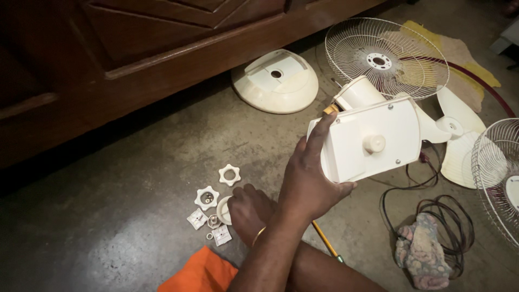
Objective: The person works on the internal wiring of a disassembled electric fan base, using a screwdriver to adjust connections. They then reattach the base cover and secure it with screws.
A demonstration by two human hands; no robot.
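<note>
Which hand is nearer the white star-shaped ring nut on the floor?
Right. The right hand reaches across to the small parts, just below and right of the ring nut. The left hand is further right, gripping the white motor housing.

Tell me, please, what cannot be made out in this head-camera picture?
- Right hand: its fingertips curl out of sight over the small white parts, so any grip is unclear.
- Fan motor housing: the left hand covers its near corner.
- Wire guard: cut off by the right edge.
- Yellow rod: mostly hidden under the crossed arms.
</note>
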